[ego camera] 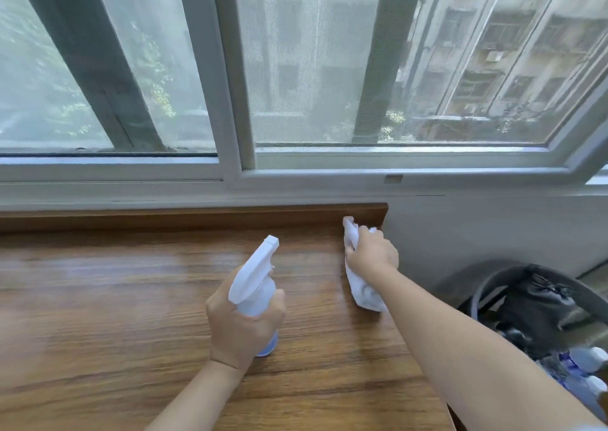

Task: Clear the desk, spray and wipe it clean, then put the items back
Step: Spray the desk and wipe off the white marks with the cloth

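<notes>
On the wooden tabletop (115, 299): one spray bottle (255, 286), gripped upright by the left hand (243, 325); one white cloth (362, 286), clutched by the right hand (371, 253) near the tabletop's far right corner.

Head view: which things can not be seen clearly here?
- Spray bottle: the left hand covers its body, so the fill level is hidden.
- White cloth: partly under the right hand.
- Desk: cut off by left and bottom edges.
- Bottles at right: blurred, cut off.
</notes>
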`<move>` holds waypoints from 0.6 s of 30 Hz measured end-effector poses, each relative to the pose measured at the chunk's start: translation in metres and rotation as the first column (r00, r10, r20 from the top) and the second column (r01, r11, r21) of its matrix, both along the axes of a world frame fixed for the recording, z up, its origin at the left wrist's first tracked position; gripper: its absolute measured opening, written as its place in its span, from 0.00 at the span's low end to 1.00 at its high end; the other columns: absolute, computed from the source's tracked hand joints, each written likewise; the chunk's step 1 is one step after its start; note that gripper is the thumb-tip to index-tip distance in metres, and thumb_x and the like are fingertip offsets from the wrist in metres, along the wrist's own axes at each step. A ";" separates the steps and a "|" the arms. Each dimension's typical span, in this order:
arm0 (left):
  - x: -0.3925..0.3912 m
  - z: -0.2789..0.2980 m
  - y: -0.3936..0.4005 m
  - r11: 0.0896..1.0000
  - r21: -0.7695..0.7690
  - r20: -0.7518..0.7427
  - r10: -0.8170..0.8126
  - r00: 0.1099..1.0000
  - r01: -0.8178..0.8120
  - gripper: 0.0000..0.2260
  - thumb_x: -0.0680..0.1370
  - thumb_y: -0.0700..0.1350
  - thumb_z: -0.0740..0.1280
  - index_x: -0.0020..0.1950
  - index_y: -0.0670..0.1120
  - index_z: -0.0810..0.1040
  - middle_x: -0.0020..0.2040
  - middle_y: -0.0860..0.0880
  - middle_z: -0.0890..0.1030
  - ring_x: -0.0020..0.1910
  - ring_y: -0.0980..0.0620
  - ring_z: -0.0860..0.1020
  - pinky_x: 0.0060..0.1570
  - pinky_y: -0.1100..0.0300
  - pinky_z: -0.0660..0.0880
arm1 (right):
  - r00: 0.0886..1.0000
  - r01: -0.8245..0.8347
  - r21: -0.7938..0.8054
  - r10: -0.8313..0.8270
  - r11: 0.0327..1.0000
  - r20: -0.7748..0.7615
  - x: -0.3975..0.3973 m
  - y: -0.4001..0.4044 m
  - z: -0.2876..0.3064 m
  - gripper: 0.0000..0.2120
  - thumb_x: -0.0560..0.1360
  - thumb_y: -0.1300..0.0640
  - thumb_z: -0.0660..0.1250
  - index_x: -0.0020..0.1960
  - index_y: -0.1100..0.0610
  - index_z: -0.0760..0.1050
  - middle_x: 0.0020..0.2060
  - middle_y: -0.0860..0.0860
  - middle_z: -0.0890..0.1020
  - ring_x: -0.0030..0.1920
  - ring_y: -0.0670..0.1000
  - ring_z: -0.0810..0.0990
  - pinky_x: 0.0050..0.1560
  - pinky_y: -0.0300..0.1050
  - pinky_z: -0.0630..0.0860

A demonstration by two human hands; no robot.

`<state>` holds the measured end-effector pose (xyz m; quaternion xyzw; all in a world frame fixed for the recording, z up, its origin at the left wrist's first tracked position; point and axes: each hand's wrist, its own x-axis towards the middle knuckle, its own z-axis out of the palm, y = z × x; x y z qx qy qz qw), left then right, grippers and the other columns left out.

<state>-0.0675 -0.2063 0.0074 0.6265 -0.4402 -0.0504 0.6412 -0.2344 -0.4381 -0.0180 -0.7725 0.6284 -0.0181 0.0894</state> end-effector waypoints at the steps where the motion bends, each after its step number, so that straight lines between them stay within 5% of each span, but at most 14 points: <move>1: -0.001 0.001 -0.001 1.000 0.009 -0.008 0.010 1.000 -0.010 0.16 0.69 0.50 0.73 0.53 0.43 0.85 0.42 0.48 0.85 0.40 0.42 0.83 0.44 0.44 0.81 | 0.998 -0.061 0.001 0.061 0.998 -0.022 0.009 -0.007 0.000 0.17 0.80 0.45 0.59 0.65 0.52 0.69 0.57 0.55 0.75 0.53 0.60 0.78 0.45 0.50 0.72; 5: -0.003 0.009 -0.005 0.999 0.021 0.034 0.038 0.999 -0.039 0.14 0.71 0.50 0.73 0.53 0.43 0.85 0.43 0.51 0.85 0.41 0.49 0.85 0.45 0.51 0.82 | 0.948 -0.317 -0.012 0.316 0.948 -0.038 0.036 -0.004 0.001 0.14 0.79 0.43 0.61 0.59 0.49 0.71 0.52 0.51 0.76 0.46 0.55 0.76 0.42 0.49 0.72; 11: -0.006 0.009 -0.009 0.998 0.025 0.033 0.063 0.997 -0.063 0.13 0.70 0.47 0.74 0.53 0.44 0.85 0.39 0.51 0.85 0.39 0.48 0.84 0.41 0.47 0.81 | 0.788 -0.614 -0.003 0.613 0.789 0.060 0.043 0.058 0.000 0.17 0.75 0.40 0.64 0.59 0.49 0.73 0.50 0.47 0.79 0.44 0.54 0.81 0.38 0.46 0.73; 18: -0.007 0.015 -0.006 0.997 0.008 0.063 0.073 0.995 -0.073 0.18 0.72 0.50 0.75 0.59 0.44 0.83 0.49 0.55 0.86 0.48 0.52 0.85 0.49 0.48 0.82 | 0.800 -0.593 -0.060 0.596 0.803 0.067 -0.001 0.103 -0.013 0.23 0.76 0.40 0.59 0.69 0.45 0.69 0.50 0.47 0.77 0.42 0.52 0.75 0.37 0.46 0.69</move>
